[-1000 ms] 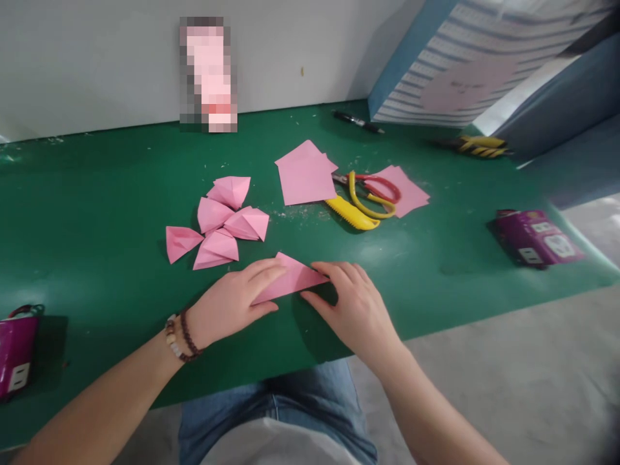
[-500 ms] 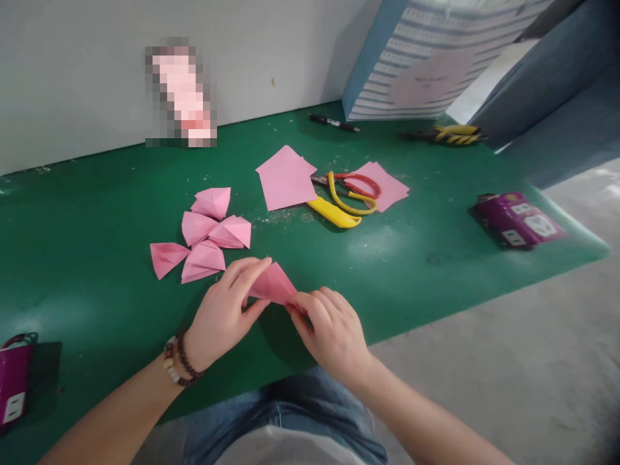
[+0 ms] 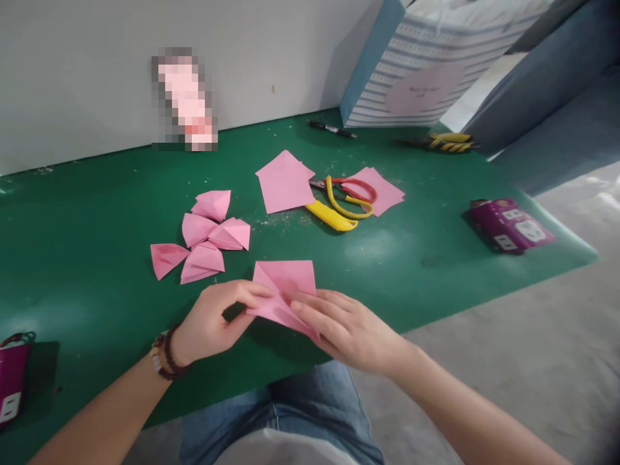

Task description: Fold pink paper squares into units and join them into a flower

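Near edge of green desk: one partly folded pink sheet, lying directly between the hands and touched by both, neither nearer; its near folded edge slants from the left hand down toward the right wrist. Left hand: fingertips and thumb pinched on the sheet's left corner. Right hand: fingers laid flat across its right half; thumb hidden, so grip underneath cannot be told. Beyond, left: five folded pink pieces, clustered. Beyond, right: purple box, well apart. Farther, centre: yellow ridged item, tool with red and yellow loops, flat pink papers. Farthest: black pen, striped bag.
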`<state>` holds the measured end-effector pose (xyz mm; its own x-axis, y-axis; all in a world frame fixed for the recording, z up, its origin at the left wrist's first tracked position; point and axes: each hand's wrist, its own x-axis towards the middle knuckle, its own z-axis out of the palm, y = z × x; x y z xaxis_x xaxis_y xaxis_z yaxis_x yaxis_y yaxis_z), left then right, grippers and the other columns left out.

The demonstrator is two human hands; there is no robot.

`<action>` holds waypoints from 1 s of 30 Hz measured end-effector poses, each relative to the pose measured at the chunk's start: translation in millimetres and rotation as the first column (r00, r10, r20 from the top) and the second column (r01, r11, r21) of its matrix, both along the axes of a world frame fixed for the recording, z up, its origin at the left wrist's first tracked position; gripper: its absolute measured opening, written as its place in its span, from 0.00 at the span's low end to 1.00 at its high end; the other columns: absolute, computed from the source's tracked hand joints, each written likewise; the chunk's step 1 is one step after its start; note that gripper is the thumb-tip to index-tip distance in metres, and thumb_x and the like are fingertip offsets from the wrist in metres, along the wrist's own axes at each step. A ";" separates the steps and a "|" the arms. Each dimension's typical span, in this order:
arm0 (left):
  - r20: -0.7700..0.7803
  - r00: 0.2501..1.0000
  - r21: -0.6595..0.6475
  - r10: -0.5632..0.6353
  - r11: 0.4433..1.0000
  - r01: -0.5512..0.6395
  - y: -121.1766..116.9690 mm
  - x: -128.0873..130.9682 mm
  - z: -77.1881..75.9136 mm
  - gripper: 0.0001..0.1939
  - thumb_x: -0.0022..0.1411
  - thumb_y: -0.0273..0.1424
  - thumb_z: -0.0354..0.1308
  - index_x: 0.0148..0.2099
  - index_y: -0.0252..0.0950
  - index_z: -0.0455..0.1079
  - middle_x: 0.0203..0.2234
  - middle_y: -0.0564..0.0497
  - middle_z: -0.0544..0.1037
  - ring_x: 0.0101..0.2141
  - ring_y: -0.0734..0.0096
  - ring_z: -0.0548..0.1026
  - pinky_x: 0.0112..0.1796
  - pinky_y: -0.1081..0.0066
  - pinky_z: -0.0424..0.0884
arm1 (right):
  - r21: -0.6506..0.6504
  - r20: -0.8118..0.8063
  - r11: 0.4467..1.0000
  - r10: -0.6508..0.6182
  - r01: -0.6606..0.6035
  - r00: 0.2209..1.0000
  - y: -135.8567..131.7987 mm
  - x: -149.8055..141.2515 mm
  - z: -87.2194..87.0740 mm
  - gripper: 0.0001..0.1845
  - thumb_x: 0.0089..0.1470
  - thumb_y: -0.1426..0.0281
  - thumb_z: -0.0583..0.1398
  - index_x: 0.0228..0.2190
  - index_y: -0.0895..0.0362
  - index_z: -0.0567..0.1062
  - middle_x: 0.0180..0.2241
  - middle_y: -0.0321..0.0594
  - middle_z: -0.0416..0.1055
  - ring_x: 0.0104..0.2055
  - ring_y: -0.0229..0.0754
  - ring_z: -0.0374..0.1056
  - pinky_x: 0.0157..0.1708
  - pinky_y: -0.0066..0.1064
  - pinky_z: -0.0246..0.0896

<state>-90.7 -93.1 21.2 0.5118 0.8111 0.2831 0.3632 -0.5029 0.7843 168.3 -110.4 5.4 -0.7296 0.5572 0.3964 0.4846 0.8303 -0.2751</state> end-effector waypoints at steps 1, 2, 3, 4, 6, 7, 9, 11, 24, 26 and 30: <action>-0.017 1.000 -0.050 -0.021 0.999 0.020 0.1 -2.0 1.7 0.07 0.59 0.19 0.54 0.36 0.37 0.66 0.40 0.48 0.80 0.42 0.69 0.78 0.42 0.68 0.74 | 0.021 0.001 1.000 0.001 -0.001 1.000 2.9 1.1 0.9 0.20 0.62 0.76 0.52 0.55 0.62 0.65 0.48 0.49 0.74 0.50 0.45 0.68 0.47 0.38 0.67; -0.048 0.998 -0.087 -0.038 0.996 0.034 0.1 -3.9 3.4 0.08 0.58 0.19 0.54 0.36 0.37 0.66 0.39 0.48 0.80 0.41 0.69 0.78 0.42 0.68 0.74 | 0.035 -0.002 0.999 0.004 -0.004 1.000 5.2 1.5 1.9 0.18 0.62 0.77 0.50 0.53 0.62 0.68 0.48 0.48 0.74 0.49 0.43 0.68 0.46 0.37 0.67; -0.095 0.994 -0.108 -0.053 0.993 0.043 0.1 -5.4 5.0 0.09 0.56 0.18 0.54 0.35 0.37 0.66 0.38 0.49 0.80 0.41 0.69 0.78 0.41 0.68 0.74 | 0.046 -0.005 0.999 0.009 -0.009 1.000 6.8 1.3 2.7 0.17 0.63 0.77 0.50 0.50 0.61 0.70 0.47 0.47 0.75 0.47 0.42 0.69 0.44 0.35 0.67; -0.157 0.985 -0.114 -0.069 0.992 0.051 -0.1 -6.6 6.5 0.10 0.55 0.17 0.53 0.35 0.37 0.67 0.38 0.49 0.80 0.42 0.68 0.77 0.41 0.68 0.74 | 0.054 -0.003 0.998 0.013 -0.013 1.000 7.8 0.6 3.5 0.16 0.63 0.77 0.49 0.47 0.59 0.73 0.45 0.45 0.76 0.44 0.41 0.70 0.40 0.34 0.68; -0.294 0.951 -0.088 -0.097 0.993 0.074 -1.1 -7.8 8.6 0.13 0.53 0.16 0.52 0.36 0.37 0.69 0.38 0.49 0.79 0.46 0.65 0.74 0.42 0.67 0.73 | 0.058 0.023 0.998 0.023 -0.024 0.999 8.9 -1.3 4.7 0.15 0.64 0.76 0.50 0.42 0.56 0.75 0.42 0.41 0.78 0.39 0.40 0.69 0.34 0.33 0.65; -0.355 0.929 -0.065 -0.107 0.994 0.090 -2.0 -7.8 9.0 0.13 0.53 0.16 0.53 0.37 0.37 0.70 0.38 0.49 0.78 0.48 0.63 0.72 0.44 0.65 0.73 | 0.054 0.035 0.998 0.030 -0.032 0.999 9.6 -2.3 5.1 0.15 0.64 0.75 0.50 0.41 0.55 0.76 0.41 0.40 0.78 0.39 0.39 0.68 0.34 0.32 0.64; -0.434 0.892 -0.007 -0.124 0.991 0.135 -4.5 -7.2 8.4 0.12 0.55 0.18 0.54 0.38 0.38 0.71 0.37 0.50 0.79 0.54 0.59 0.68 0.51 0.59 0.68 | 0.021 0.034 0.998 0.057 -0.058 0.998 12.9 -4.2 5.3 0.14 0.64 0.74 0.51 0.40 0.53 0.76 0.41 0.37 0.78 0.45 0.40 0.68 0.39 0.33 0.63; -0.460 0.879 0.065 -0.125 0.983 0.174 -7.5 -6.4 6.6 0.08 0.59 0.21 0.54 0.38 0.38 0.71 0.36 0.51 0.79 0.58 0.57 0.64 0.58 0.53 0.61 | -0.054 -0.009 0.993 0.100 -0.100 0.995 19.2 -6.6 4.8 0.11 0.63 0.73 0.54 0.39 0.53 0.77 0.39 0.36 0.78 0.50 0.41 0.67 0.46 0.35 0.62; -0.447 0.882 0.231 0.149 0.972 -0.048 -14.8 0.9 -5.7 0.04 0.65 0.25 0.52 0.41 0.35 0.67 0.29 0.51 0.75 0.35 0.68 0.73 0.52 0.55 0.68 | -0.322 0.086 0.932 -0.146 0.166 0.986 46.4 -36.6 -5.3 0.07 0.58 0.77 0.54 0.35 0.57 0.72 0.30 0.36 0.76 0.30 0.36 0.71 0.30 0.26 0.61; -0.473 0.869 0.270 0.148 0.963 -0.018 -13.2 2.8 -7.3 0.09 0.64 0.22 0.51 0.45 0.35 0.69 0.28 0.51 0.74 0.35 0.67 0.72 0.51 0.55 0.69 | -0.313 0.109 0.937 -0.124 0.153 0.986 48.6 -38.2 -4.5 0.09 0.60 0.76 0.53 0.36 0.57 0.73 0.30 0.37 0.76 0.31 0.37 0.71 0.30 0.26 0.61; -0.497 0.854 0.270 0.153 0.963 -0.015 -9.9 5.8 -7.9 0.10 0.64 0.22 0.51 0.41 0.36 0.73 0.24 0.51 0.69 0.31 0.68 0.68 0.48 0.56 0.70 | -0.306 0.112 0.939 -0.129 0.158 0.985 51.3 -39.3 -3.9 0.12 0.63 0.72 0.52 0.37 0.58 0.75 0.30 0.38 0.75 0.30 0.37 0.71 0.30 0.26 0.61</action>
<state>-84.9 -103.0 13.4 0.5720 0.7958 0.1986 0.7253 -0.6038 0.3307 129.0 -59.1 1.5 -0.6574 0.7435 0.1225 0.6265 0.6296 -0.4594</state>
